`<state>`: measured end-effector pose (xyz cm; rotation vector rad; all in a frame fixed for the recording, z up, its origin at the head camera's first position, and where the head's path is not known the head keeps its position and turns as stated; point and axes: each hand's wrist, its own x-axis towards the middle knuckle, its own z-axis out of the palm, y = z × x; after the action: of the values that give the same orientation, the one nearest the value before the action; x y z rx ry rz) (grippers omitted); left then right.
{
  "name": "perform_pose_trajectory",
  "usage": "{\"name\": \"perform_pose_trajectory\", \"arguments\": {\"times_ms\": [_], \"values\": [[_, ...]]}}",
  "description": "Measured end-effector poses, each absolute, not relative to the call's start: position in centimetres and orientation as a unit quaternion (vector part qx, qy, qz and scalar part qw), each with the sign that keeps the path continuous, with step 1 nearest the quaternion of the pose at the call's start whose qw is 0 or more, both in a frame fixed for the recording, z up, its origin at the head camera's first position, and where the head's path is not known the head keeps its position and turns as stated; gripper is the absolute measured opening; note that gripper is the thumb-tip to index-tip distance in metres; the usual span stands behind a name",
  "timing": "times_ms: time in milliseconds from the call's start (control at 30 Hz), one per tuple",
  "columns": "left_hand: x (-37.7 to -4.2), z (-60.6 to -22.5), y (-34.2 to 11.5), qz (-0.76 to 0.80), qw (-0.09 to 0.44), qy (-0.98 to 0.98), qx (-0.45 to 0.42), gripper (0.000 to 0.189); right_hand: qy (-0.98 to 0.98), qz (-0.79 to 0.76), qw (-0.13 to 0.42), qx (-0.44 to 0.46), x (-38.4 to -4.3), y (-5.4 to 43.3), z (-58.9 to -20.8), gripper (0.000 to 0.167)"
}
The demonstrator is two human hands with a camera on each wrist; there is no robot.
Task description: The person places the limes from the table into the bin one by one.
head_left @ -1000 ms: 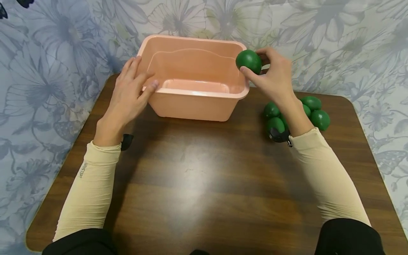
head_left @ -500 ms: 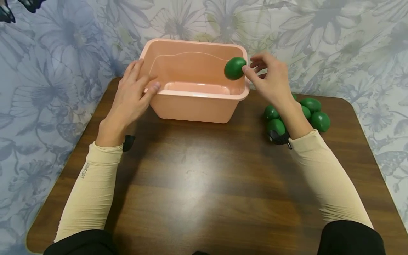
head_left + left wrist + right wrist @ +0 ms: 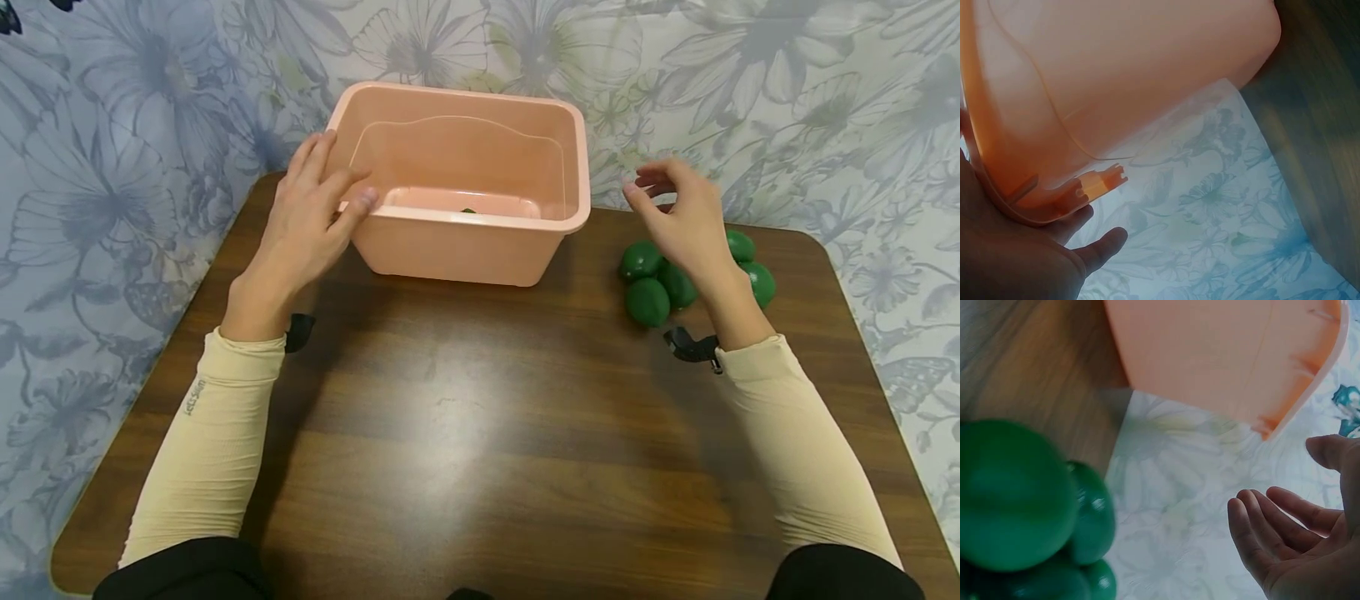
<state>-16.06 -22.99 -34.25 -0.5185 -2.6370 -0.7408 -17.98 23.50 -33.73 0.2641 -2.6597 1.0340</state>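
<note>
A peach plastic basin [image 3: 457, 250] stands at the back of the table. My left hand [image 3: 303, 212] rests on its left front corner, thumb over the front rim and fingers spread along the side. In the left wrist view, fingers [image 3: 1105, 249] reach past the underside of the rim. Inside the basin, a sliver of a green avocado-like fruit [image 3: 468, 211] shows above the front rim; the rest is hidden. My right hand [image 3: 678, 208] hovers empty right of the basin, fingers loosely bent. Below it lies a cluster of glossy green avocado-like fruits [image 3: 647, 302], partly covered by the wrist.
The brown wooden table [image 3: 450, 400] has rounded corners. Behind it rises a wall with a flower pattern [image 3: 757, 100], close to the basin's back. Dark wrist cameras [image 3: 690, 346] sit under both wrists.
The right hand has let go of a green fruit over the basin and drawn back to the right, above the cluster. The left hand has stayed on the rim.
</note>
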Motion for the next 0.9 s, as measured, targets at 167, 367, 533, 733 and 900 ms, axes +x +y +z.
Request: {"name": "perform_pose_trajectory", "arguments": {"times_ms": [167,367,533,733,900], "values": [[-16.1,-34.2,-22.9,-0.262,0.176,-0.931,-0.183,0.077,-0.926,0.345,0.128,0.086,-17.7,25.2,-34.6,0.048],[-16.2,-34.2,-22.9,-0.264,0.178,-0.930,-0.183,0.072,-0.929,0.340,0.130,0.066,-17.1,27.3,-35.5,0.044],[-16.3,-34.1,-23.1,-0.265,0.179,-0.930,-0.182,0.067,-0.928,0.344,0.136,0.045,-16.5,29.1,-36.5,0.043],[-16.2,-34.2,-23.1,-0.259,0.170,-0.933,-0.181,0.063,-0.929,0.338,0.150,0.006,-15.6,31.6,-37.5,0.046],[-16.1,-34.3,-23.1,-0.260,0.161,-0.936,-0.175,0.067,-0.933,0.322,0.154,-0.044,-14.5,34.4,-38.2,0.050]]}}
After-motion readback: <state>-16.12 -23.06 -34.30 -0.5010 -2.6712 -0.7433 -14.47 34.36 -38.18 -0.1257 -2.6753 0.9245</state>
